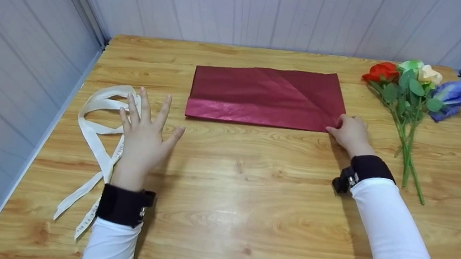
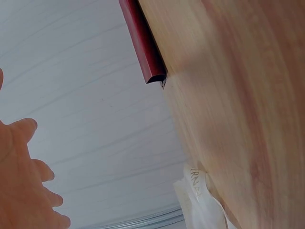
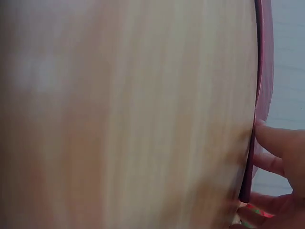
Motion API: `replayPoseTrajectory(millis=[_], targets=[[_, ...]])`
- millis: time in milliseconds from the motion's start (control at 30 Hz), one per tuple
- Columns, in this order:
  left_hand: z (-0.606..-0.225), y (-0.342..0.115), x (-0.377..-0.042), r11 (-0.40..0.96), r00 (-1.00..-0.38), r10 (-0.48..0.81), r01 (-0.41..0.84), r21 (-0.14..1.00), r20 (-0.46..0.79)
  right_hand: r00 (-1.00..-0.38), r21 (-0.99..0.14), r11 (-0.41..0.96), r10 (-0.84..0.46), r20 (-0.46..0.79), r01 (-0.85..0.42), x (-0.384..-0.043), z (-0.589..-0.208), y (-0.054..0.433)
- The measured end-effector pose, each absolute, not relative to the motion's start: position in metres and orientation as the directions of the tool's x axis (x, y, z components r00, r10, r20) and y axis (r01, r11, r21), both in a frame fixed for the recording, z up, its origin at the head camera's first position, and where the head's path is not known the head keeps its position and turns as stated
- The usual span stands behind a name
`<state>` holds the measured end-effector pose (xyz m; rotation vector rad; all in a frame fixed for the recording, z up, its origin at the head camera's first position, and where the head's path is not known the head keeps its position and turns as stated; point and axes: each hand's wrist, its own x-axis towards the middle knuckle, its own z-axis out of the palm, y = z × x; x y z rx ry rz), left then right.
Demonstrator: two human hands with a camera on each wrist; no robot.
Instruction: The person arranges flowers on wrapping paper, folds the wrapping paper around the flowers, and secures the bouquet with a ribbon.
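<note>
A folded sheet of dark red wrapping paper (image 1: 263, 93) lies flat toward the back of the wooden table. At its near right corner, my right hand (image 1: 352, 133) pinches the edge between thumb and fingers; the right wrist view shows the thumb (image 3: 279, 140) on the paper's edge (image 3: 259, 95). My left hand (image 1: 144, 139) is spread with straight fingers, holding nothing, left of the paper and partly covering a white ribbon (image 1: 94, 141) with printed lettering. In the left wrist view the paper's folded end (image 2: 145, 52) shows a small gap between layers.
At the right lie artificial flowers with green stems (image 1: 407, 151): a red one (image 1: 383, 72), a cream one (image 1: 429, 74) and a blue-purple one (image 1: 450, 96), among leaves. Pale panel walls (image 1: 253, 9) bound the wooden table (image 1: 244, 223) at the back and sides.
</note>
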<state>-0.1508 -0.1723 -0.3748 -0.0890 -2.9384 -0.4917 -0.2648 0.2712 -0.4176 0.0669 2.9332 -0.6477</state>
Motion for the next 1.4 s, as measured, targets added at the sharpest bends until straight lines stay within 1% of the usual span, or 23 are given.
replayPoseTrajectory(millis=[233,333,400,467,667,733,800,900,967,1000,1067,1167,1233,1300,1367,1400], targets=[[-0.374,-0.172,-0.151,0.936,-0.985,0.032,0.089,0.341,0.17,-0.995,-0.523,0.847,0.075,-0.061,0.096,-0.264,-0.418,0.274],[-0.375,-0.173,-0.15,0.934,-0.987,0.029,0.082,0.347,0.158,-0.991,-0.587,0.802,0.132,-0.001,0.107,-0.264,-0.42,0.276],[-0.376,-0.173,-0.15,0.934,-0.988,0.027,0.08,0.349,0.153,-0.983,-0.624,0.769,0.185,0.013,0.137,-0.265,-0.422,0.277],[-0.376,-0.174,-0.15,0.934,-0.988,0.027,0.081,0.349,0.155,-0.974,-0.655,0.735,0.227,-0.005,0.175,-0.266,-0.423,0.278],[-0.377,-0.175,-0.15,0.931,-0.988,0.018,0.072,0.357,0.153,-0.949,-0.703,0.65,0.288,-0.125,0.29,-0.265,-0.424,0.282],[-0.378,-0.175,-0.151,0.934,-0.987,0.016,0.072,0.349,0.159,-0.937,-0.734,0.6,0.317,-0.148,0.319,-0.264,-0.424,0.283],[-0.378,-0.175,-0.152,0.939,-0.986,0.017,0.073,0.337,0.168,-0.928,-0.792,0.516,0.333,-0.167,0.328,-0.263,-0.424,0.283],[-0.379,-0.175,-0.153,0.942,-0.983,0.018,0.077,0.326,0.181,-0.927,-0.901,0.305,0.309,-0.212,0.308,-0.259,-0.423,0.284],[-0.379,-0.175,-0.153,0.942,-0.983,0.02,0.079,0.328,0.181,-0.933,-0.948,0.159,0.281,-0.224,0.275,-0.257,-0.423,0.285],[-0.379,-0.175,-0.153,0.94,-0.983,0.02,0.08,0.332,0.182,-0.938,-0.959,0.111,0.265,-0.225,0.261,-0.255,-0.423,0.285],[-0.379,-0.175,-0.153,0.938,-0.983,0.019,0.081,0.336,0.184,-0.946,-0.97,0.054,0.238,-0.219,0.238,-0.253,-0.422,0.286],[-0.379,-0.176,-0.152,0.938,-0.981,0.018,0.084,0.338,0.192,-0.958,-0.974,0.069,0.205,-0.199,0.217,-0.25,-0.424,0.289],[-0.379,-0.176,-0.151,0.939,-0.98,0.016,0.083,0.335,0.197,-0.965,-0.978,0.047,0.179,-0.19,0.201,-0.249,-0.425,0.291],[-0.38,-0.176,-0.152,0.939,-0.98,0.015,0.081,0.333,0.197,-0.973,-0.984,-0.021,0.144,-0.179,0.178,-0.247,-0.427,0.294],[-0.38,-0.175,-0.152,0.939,-0.981,0.014,0.08,0.335,0.194,-0.98,-0.979,-0.13,0.105,-0.169,0.155,-0.246,-0.429,0.297],[-0.379,-0.175,-0.152,0.937,-0.981,0.013,0.08,0.339,0.196,-0.982,-0.967,-0.205,0.087,-0.17,0.149,-0.245,-0.431,0.299]])
